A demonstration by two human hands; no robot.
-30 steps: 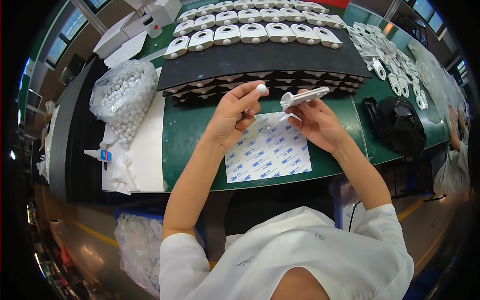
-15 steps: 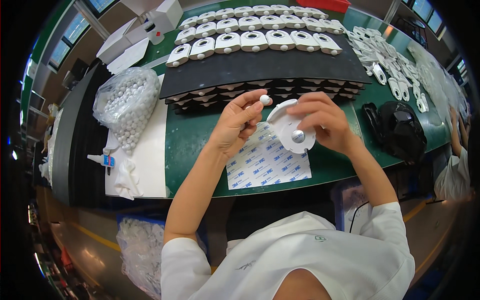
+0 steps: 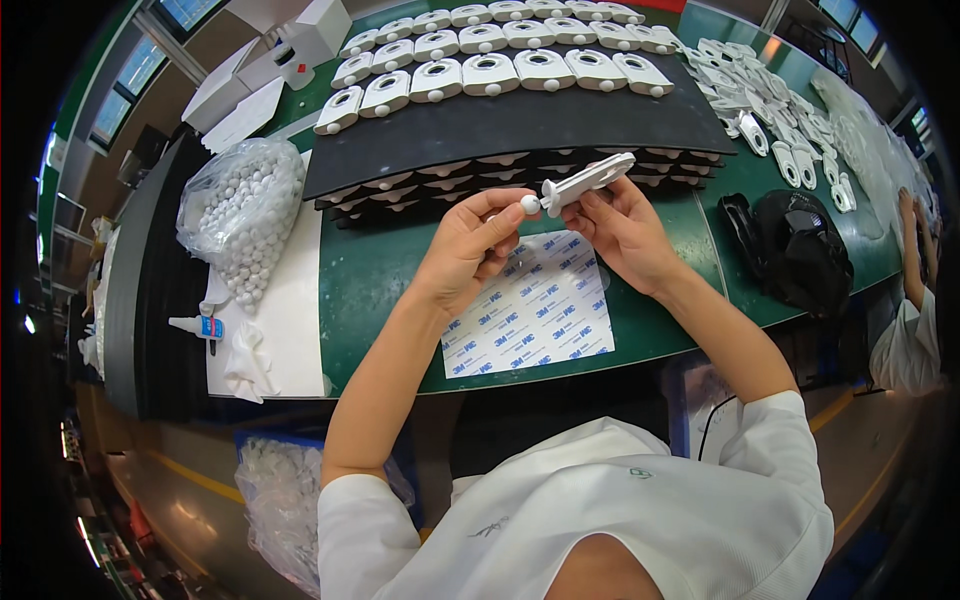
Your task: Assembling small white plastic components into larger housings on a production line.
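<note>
Between the thumb and fingers of my left hand (image 3: 468, 238) is a small white ball (image 3: 530, 204). My right hand (image 3: 630, 235) grips a white plastic housing (image 3: 592, 179), turned edge-on, with one end pointing at the ball. Ball and housing end are very close; whether they touch I cannot tell. Below both hands, a white sheet with blue print (image 3: 530, 315) lies on the green table (image 3: 375, 300). Left of my left hand, a clear bag of white balls (image 3: 250, 205) rests on a white board (image 3: 300, 340).
Rows of white housings with balls (image 3: 490, 70) stand on stacked black boards (image 3: 430, 140). A glue bottle (image 3: 205, 327) and crumpled white cloth (image 3: 250, 360) lie left. Loose white parts (image 3: 790, 130) and a black bag (image 3: 800, 250) are right, near another person's arm (image 3: 912, 250).
My right hand has turned the housing from face-up to edge-on and lifted its end toward the ball. My left hand still holds the ball in nearly the same place.
</note>
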